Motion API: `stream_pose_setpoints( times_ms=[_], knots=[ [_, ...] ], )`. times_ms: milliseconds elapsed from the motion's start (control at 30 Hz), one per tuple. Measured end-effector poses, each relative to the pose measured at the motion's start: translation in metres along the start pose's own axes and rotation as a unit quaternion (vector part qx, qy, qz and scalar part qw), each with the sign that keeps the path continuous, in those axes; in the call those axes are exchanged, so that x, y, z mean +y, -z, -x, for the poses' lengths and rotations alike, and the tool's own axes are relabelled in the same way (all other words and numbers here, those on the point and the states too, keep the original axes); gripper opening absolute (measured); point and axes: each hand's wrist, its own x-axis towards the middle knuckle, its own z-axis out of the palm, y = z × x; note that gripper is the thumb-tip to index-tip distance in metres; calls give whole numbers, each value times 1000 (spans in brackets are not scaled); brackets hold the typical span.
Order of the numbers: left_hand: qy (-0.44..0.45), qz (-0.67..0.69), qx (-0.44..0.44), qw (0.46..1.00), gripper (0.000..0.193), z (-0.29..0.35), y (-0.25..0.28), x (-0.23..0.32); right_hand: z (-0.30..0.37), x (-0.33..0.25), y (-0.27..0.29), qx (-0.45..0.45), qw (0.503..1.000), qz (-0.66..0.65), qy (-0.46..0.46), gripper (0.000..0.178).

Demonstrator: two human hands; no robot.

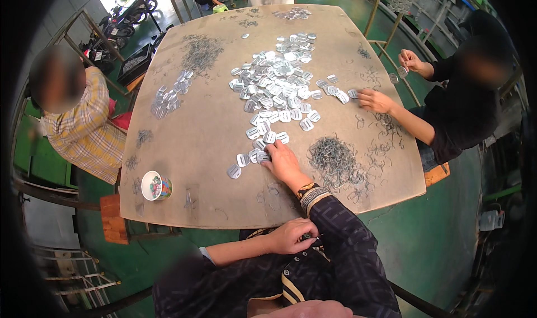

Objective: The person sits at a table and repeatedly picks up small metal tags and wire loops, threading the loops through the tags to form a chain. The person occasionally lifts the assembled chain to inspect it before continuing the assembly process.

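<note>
My right hand reaches onto the table, thumb and fingers apart, its fingertips touching silver slotted metal buckles at the near end of a long pile. No buckle is clearly gripped there. Close to my body, just off the table's near edge, my left hand is closed, fingers curled. A small dark bit shows at its fingertips, too small to name. The main heap of buckles runs up the middle of the table. Right of my right hand lies a heap of thin bent wire rings.
A paper cup with small coloured pieces stands at the table's near left. A co-worker at right has a hand by some buckles and holds another up. Another person in plaid sits at left. More wire pieces lie far left.
</note>
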Motion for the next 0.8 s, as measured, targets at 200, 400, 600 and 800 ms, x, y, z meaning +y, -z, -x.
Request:
stream_pose_setpoints(
  times_ms=[200,400,600,800],
  knots=[
    [-22,24,18,999,17,-5,1,2,15,37,13,-19,937,-333,-107,18],
    [-25,36,-4,999,15,-17,-4,6,120,37,100,41,815,-540,-207,19],
    [-6,39,-14,999,14,-37,-17,13,220,40,141,99,828,-485,-264,28],
    [6,-9,-26,1000,16,-55,-36,15,263,6,147,188,903,-326,-209,37]
  ],
)
